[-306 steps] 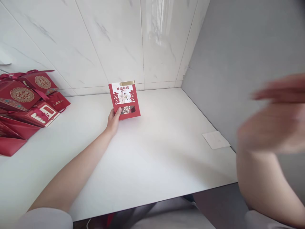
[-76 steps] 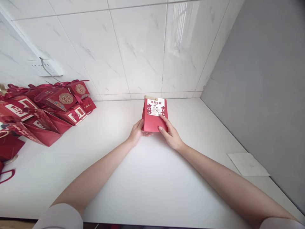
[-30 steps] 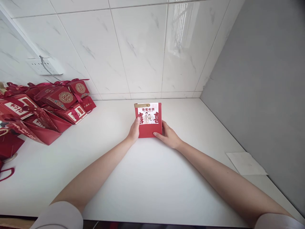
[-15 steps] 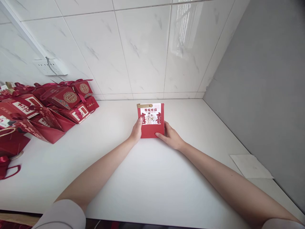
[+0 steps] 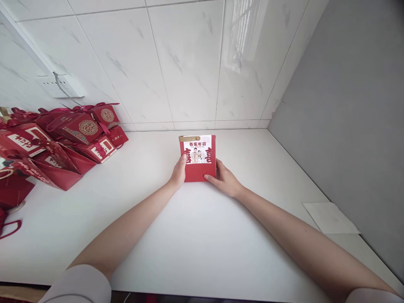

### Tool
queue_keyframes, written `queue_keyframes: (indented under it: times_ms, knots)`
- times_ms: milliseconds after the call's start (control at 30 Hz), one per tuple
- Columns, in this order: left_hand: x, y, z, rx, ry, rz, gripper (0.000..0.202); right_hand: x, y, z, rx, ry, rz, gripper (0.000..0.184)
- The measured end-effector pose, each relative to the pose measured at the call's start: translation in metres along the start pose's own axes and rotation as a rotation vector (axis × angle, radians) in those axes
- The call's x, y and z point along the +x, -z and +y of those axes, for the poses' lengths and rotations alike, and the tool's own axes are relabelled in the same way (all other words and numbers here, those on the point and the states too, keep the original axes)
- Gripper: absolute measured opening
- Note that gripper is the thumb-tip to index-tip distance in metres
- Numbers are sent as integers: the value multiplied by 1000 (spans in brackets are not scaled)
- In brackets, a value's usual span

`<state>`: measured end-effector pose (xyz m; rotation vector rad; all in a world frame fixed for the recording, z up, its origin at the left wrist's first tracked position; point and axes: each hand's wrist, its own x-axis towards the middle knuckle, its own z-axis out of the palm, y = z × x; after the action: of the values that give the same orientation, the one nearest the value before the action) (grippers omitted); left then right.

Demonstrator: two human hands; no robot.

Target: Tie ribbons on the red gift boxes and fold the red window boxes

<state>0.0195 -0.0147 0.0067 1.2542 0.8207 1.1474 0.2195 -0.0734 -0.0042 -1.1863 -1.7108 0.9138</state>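
A red gift box (image 5: 198, 172) stands upright on the white table, its front turned to me. Its white upper panel carries red characters and a drawn bride and groom. A gold strap (image 5: 188, 138) with a small stud crosses its top left edge. My left hand (image 5: 179, 170) grips the box's left side, thumb at the front edge. On the right side my right hand (image 5: 225, 181) holds the lower corner, with the thumb across the front and the fingers behind, partly hidden.
Several red gift boxes and bags (image 5: 72, 143) with ribbons are heaped at the left. Behind them a wall socket (image 5: 59, 86) has a cable. A white sheet (image 5: 331, 217) lies by the grey wall (image 5: 347, 105) at the right. The tiled wall (image 5: 189, 67) closes off the table's back.
The view has shifted slightly, so everything sits a little further left. Both hands keep the same hold on the red gift box.
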Motion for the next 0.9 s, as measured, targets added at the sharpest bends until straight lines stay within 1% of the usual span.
queue_keyframes:
  times_ms: [167, 467, 600, 700, 767, 833, 900]
  knots:
    - [-1, -1, 2, -6, 4, -25, 69, 0, 0, 0, 14, -4, -8, 76]
    - [-2, -2, 3, 11, 2, 1, 69, 0, 0, 1, 26, -5, -7, 76]
    - [-2, -1, 6, -6, 24, 54, 71, -2, 1, -1, 56, 13, -11, 85]
    - [0, 2, 9, -87, 36, 38, 66, -5, 2, -3, 82, 81, -44, 101]
    - [3, 7, 10, -90, 53, 31, 61, -6, 1, -3, 110, 114, -61, 111]
    - [5, 12, 11, -62, 97, 69, 62, -7, 0, -4, 142, 117, -61, 113]
    - [7, 14, 12, -40, 124, 96, 69, -7, 0, -6, 152, 102, -49, 108]
